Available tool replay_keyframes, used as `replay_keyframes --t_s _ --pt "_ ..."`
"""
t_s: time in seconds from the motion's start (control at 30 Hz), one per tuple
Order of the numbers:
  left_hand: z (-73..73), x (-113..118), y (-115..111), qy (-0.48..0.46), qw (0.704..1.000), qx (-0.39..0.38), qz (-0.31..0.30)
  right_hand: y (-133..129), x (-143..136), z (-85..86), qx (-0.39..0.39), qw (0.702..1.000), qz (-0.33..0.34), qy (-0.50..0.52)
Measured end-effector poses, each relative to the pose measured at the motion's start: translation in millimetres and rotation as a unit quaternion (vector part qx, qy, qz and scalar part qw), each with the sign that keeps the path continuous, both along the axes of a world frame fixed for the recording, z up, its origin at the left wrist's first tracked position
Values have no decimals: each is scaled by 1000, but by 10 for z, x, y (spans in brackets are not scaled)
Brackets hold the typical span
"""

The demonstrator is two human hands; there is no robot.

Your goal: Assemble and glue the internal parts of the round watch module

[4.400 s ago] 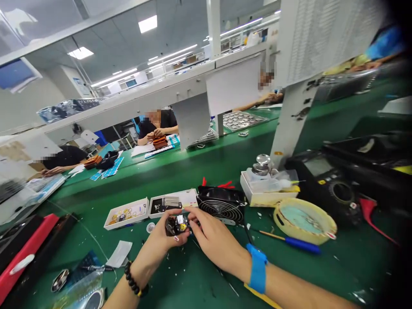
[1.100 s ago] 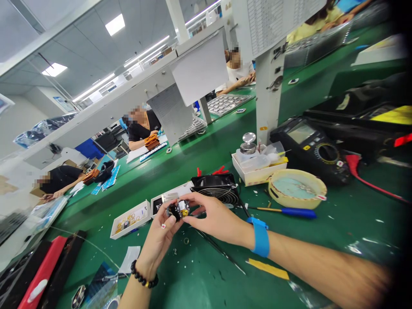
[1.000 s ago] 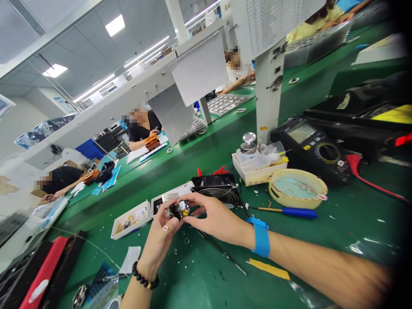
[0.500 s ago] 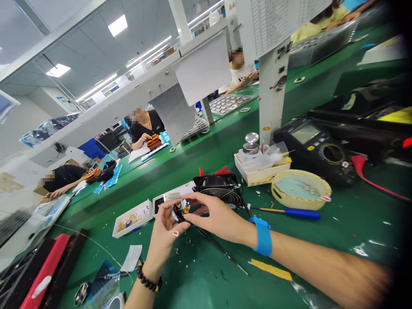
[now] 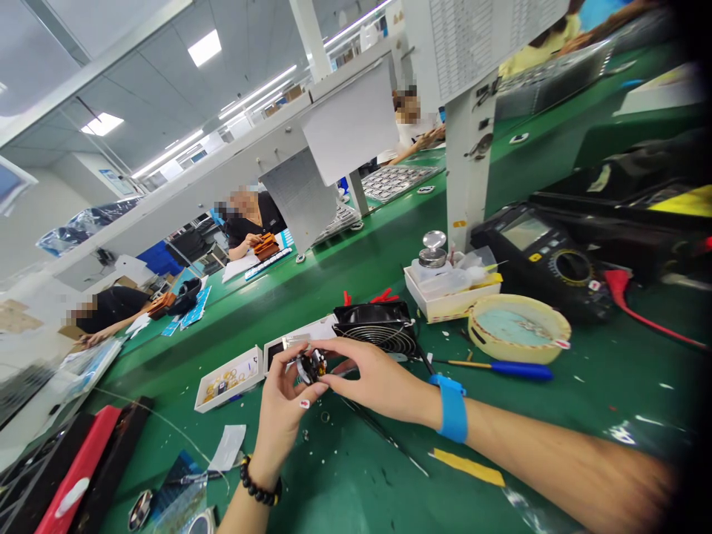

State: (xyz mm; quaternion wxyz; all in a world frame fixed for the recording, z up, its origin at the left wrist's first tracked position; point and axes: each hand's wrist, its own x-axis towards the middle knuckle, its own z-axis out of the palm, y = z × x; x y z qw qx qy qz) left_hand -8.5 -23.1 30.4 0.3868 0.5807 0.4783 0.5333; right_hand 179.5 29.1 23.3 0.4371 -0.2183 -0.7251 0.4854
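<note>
Between my two hands is a small round black-and-silver part with a bit of yellow showing on its right side; it resembles a watch or small device body, but its exact kind is unclear. My left hand grips its left rim with thumb and fingers. From the right, my right hand pinches the same part with thumb and fingertips, wearing a blue wrist strap. The fingers hide much of the part. Just behind the hands stand a black fan and a white box of small yellow rings.
Tweezers and a yellow strip lie near my right forearm. A blue-handled screwdriver, a round cream dish, a white parts tray and a multimeter stand right. A red-and-black case is left. Co-workers sit across the bench.
The held part has turned slightly, with more of its round silver face showing and less of its yellow side. Both hands keep their grip in nearly the same place.
</note>
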Motion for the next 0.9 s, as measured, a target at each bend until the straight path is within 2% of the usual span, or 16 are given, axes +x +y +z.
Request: replay_keyframes --t_s 0.23,0.37,0.73,0.83,0.9 --pt "-2 12 -23 13 1000 -9 24 9 18 -20 -16 1000 1 -9" --pt "-19 -6 -26 24 999 -10 36 14 19 -18 5 1000 -4 -3" --pt "-55 -27 -12 7 1000 -14 27 6 16 -46 28 999 -5 -17" --pt "-69 -27 -4 5 1000 -16 24 13 7 -63 10 999 -14 -42" --pt "-84 -28 2 8 1000 -18 23 14 -5 -57 -21 999 3 -44"
